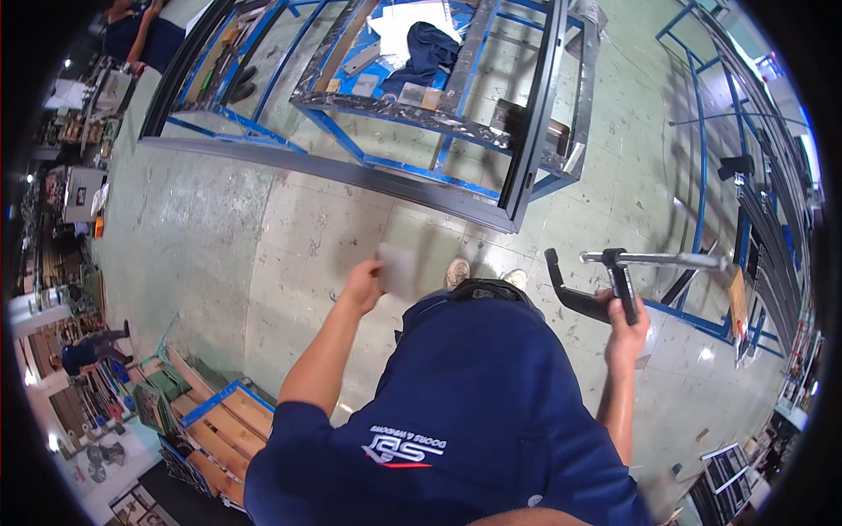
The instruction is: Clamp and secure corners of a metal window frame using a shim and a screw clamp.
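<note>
Fingers of the left hand (361, 285) pinch a small grey flat piece (396, 269) in front of the chest, while the right hand (626, 323) is clenched around the black handle of a bar clamp (614, 280) held above the green floor (228, 228)

The worn, pale green tiled floor (219, 237) bears a dark metal frame (351, 171) and stacked wooden boards (219, 425).

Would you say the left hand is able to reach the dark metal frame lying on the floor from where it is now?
Probably not without stepping forward: the left hand holds a small grey piece and bare floor separates it from the frame.
</note>
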Motion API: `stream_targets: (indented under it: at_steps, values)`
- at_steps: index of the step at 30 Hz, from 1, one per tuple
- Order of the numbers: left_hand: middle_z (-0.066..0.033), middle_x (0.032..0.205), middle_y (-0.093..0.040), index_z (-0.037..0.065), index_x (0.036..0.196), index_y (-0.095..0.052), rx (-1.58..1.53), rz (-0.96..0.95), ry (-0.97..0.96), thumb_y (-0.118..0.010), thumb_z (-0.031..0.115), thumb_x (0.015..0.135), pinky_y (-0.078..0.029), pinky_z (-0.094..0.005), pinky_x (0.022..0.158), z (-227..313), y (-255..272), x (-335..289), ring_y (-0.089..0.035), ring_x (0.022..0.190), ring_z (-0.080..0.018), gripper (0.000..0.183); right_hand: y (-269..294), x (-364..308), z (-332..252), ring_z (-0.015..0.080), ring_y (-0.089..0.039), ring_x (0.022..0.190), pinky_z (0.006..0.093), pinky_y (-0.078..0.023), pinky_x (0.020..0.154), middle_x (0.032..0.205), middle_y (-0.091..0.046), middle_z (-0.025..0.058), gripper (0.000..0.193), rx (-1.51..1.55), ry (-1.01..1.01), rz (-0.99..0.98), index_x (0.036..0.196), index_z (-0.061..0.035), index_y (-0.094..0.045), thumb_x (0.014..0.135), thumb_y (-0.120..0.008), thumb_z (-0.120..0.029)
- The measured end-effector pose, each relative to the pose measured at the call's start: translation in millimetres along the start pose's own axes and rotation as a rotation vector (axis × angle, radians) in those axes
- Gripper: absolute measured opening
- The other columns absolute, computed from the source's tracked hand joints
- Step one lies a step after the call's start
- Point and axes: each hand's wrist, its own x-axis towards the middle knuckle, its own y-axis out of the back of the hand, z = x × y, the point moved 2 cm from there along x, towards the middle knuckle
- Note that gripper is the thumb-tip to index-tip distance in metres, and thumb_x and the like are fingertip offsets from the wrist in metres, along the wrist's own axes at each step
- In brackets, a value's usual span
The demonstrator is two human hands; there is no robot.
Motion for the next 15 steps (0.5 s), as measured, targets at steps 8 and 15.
stream_targets:
  at_steps: [8,15]
  values:
    - [-0.0018,0.065,-0.056,0.002,0.118,-0.064,0.545,-0.291,-0.537,-0.045,0.038,0.107,-0.036,-0.0211,0.045,140.8,-158.4,-98.6,-0.046,0.049,-0.0064,0.042,6.7,30.3,-97.8,0.0086,-0.059,0.071,0.0261,-0.047,0.065,0.076,-0.067,0.0018,0.019,-0.140,0.020,-0.140,0.088,-0.0023,-0.067,0.092,-0.069,-0.020]
    - [-0.0050,0.117,-0.069,0.002,0.143,-0.052,1.163,-0.839,-1.081,-0.051,0.008,0.102,-0.047,-0.0258,0.094,161.0,-339.7,-129.6,-0.063,0.103,-0.0121,0.042,-19.4,39.5,-110.0,0.0060,-0.056,0.064,0.0246,-0.044,0.056,0.072,-0.065,-0.0008,0.017,-0.067,0.059,-0.306,0.087,-0.0043,-0.067,0.093,-0.069,-0.020]
